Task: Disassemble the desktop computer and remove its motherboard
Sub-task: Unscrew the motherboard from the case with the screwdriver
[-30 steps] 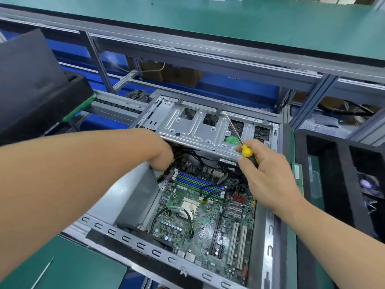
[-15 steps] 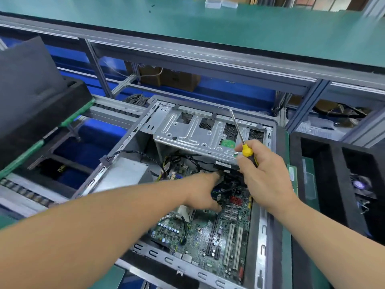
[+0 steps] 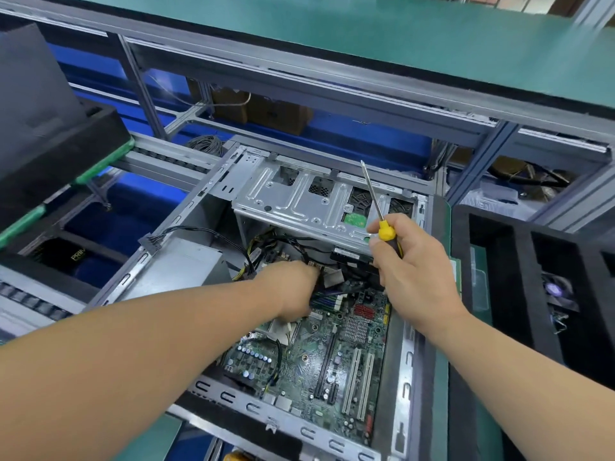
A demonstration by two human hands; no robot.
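Grey sheet metal forms the open computer case (image 3: 186, 261), which is laid on its side so that the inside can be reached from above. The green motherboard (image 3: 319, 357) is still seated on the floor of the case, below the silver drive cage (image 3: 299, 201). The left hand (image 3: 293, 291) is reached into the black cables (image 3: 266, 247) at the upper edge of the board, probably to free a connector; its fingers are hidden, so their state cannot be told. The right hand (image 3: 412, 261) is kept raised beside the cage, and its fingers are wrapped around the yellow-handled screwdriver (image 3: 379, 207), with the tip pointed up and away, probably so it is parked safely. A green tabletop (image 3: 432, 38) is seen behind, and black foam trays (image 3: 519, 261) at the right.
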